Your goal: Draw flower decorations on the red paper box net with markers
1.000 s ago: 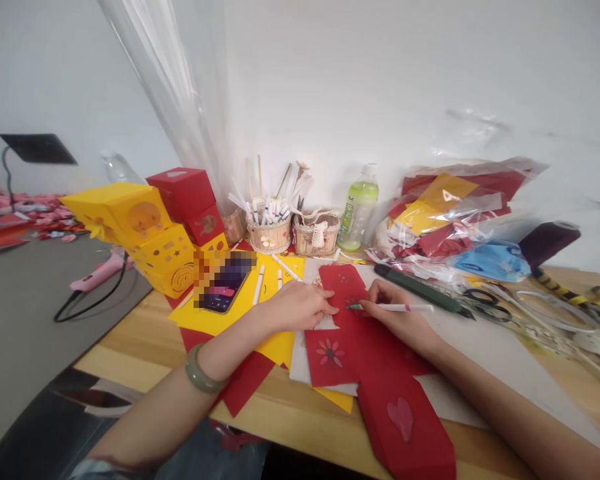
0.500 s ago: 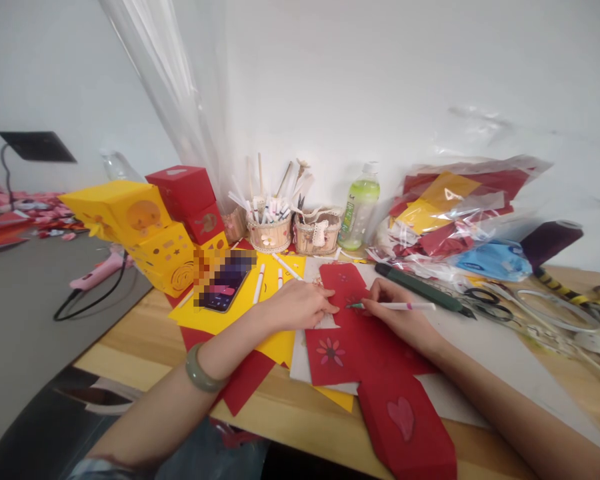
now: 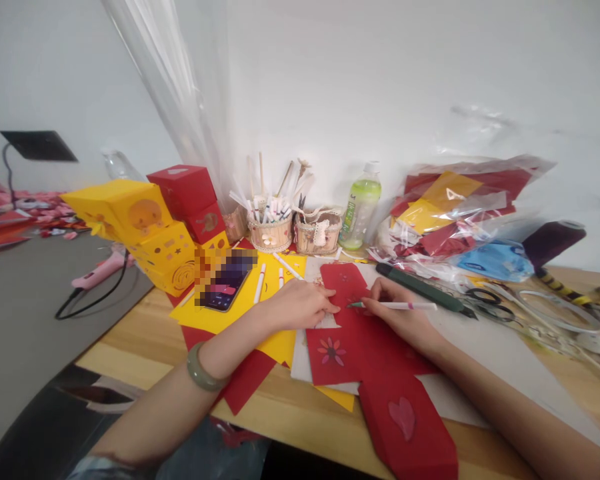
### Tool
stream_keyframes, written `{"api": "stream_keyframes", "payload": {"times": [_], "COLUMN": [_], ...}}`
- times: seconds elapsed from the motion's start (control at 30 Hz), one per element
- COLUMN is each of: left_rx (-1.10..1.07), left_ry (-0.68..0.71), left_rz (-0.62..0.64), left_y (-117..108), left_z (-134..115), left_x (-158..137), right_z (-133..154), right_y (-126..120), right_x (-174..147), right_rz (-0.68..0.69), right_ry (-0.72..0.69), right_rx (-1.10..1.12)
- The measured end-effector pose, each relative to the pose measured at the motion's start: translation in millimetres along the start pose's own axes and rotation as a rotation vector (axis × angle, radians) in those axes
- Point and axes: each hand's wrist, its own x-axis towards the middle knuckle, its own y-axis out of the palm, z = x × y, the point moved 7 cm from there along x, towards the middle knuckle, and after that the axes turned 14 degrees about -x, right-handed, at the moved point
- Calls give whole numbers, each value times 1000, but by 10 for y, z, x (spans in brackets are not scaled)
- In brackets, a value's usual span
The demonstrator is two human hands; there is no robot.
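Observation:
My right hand [image 3: 405, 312] holds a white felt-tip pen [image 3: 414, 306] in a writing grip. Its green tip touches a red card cut-out [image 3: 370, 347] shaped like an unfolded box. My left hand [image 3: 300, 305] lies palm down at the card's left edge, index finger stretched onto it and the other fingers slightly bent, with nothing held in it. A flower with pink and orange petals is drawn on the left panel, and a pink heart on the near flap. Small flower drawings mark the far panel close to the pen tip. Under the card lies a pale board [image 3: 470, 393].
Left of my hands, a phone [image 3: 227, 287] and loose pens rest on yellow paper [image 3: 200, 320], beside stacked yellow boxes [image 3: 155, 253] and red boxes [image 3: 190, 200]. Behind stand pen baskets [image 3: 270, 235] and a green bottle [image 3: 361, 210]. A dark green tool [image 3: 425, 290] and scissors [image 3: 490, 305] lie right.
The view has shifted very slightly. Both hands, the pen and the red card look almost the same as before.

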Motion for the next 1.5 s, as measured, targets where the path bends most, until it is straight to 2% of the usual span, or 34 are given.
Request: {"api": "stream_keyframes", "payload": {"times": [0.8, 1.5], "left_rx": [12, 12], "left_ry": [-6, 10], "left_rz": [13, -7], "left_y": [18, 7], "left_z": [13, 13], "left_x": [4, 5], "right_z": [69, 37], "right_y": [34, 7], "right_x": [-8, 2], "right_rz": [51, 15], "right_ry": [-17, -2], "right_rx": [19, -3]}}
